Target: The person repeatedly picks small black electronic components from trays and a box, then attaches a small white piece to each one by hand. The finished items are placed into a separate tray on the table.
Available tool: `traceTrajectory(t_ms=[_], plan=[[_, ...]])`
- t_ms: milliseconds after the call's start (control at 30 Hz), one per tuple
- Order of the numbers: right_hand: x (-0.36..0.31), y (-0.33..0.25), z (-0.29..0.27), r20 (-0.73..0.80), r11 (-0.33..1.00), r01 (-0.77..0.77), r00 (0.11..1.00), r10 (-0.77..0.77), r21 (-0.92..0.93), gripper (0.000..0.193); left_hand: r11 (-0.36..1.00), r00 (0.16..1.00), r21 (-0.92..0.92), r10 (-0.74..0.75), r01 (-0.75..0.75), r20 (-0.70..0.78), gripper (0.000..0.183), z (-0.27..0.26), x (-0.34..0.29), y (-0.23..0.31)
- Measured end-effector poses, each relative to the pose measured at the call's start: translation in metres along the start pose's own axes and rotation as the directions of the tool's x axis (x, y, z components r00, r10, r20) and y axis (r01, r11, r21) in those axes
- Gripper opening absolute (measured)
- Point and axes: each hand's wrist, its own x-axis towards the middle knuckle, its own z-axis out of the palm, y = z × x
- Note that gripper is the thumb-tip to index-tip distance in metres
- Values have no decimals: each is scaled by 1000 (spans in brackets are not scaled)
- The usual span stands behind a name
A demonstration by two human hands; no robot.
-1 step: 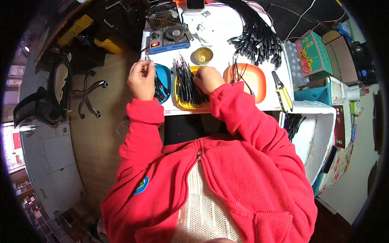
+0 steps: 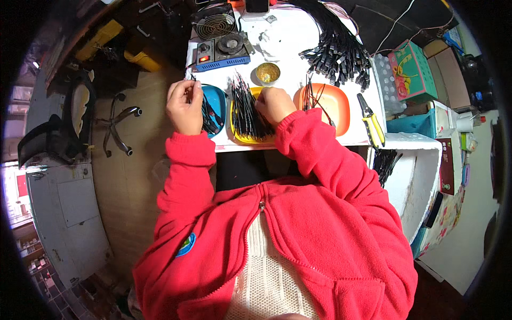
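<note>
My left hand (image 2: 185, 108) is closed in a pinch at the left edge of the blue tray (image 2: 220, 95). The dark end of a thin black wire (image 2: 192, 78) shows just past its fingertips. Black cables (image 2: 210, 118) lie in that tray, partly behind the hand. My right hand (image 2: 276, 105) is closed at the right side of the yellow tray (image 2: 234, 133), its fingertips against a dense bundle of black wires (image 2: 246, 112) with pale and reddish tips. What those fingers hold is hidden. An orange tray (image 2: 340, 109) with a few dark wires (image 2: 314, 98) stands beside my right sleeve.
Behind the trays are a small metal bowl (image 2: 268, 73) and a blue-grey device (image 2: 223, 52) with a lit red switch. Yellow-handled wire strippers (image 2: 373, 121) lie at the right. Many black cables with plugs (image 2: 341, 58) cover the far right. A white foam box (image 2: 410, 176) stands below the strippers.
My left hand has shifted very slightly to the left, still pinched. My right hand stays where it was at the yellow tray.
</note>
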Motion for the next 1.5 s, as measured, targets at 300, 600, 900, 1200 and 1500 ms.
traceTrajectory(t_ms=[300, 600, 900, 1200, 1500], plan=[[-51, -24, -45, -288, 943, 234, 944, -162, 237, 15, 569, 777, -533, -398, 626, 488, 11, 0, -48, 79], [-127, -41, -84, -24, 667, 106, 991, -131, 737, 16, 519, 727, -510, -457, 686, 512, 9, 23, -84, 126], [-142, -31, -90, 54, 599, 62, 983, -173, 799, 16, 467, 707, -535, -392, 704, 588, 6, 26, -95, 135], [-139, -23, -96, -244, 577, 305, 952, -183, 758, 10, 450, 676, -514, -365, 730, 640, 12, 29, -102, 147], [-143, -28, -90, -134, 281, 173, 979, -154, 944, 11, 364, 642, -536, -314, 762, 699, 9, 27, -104, 145]])
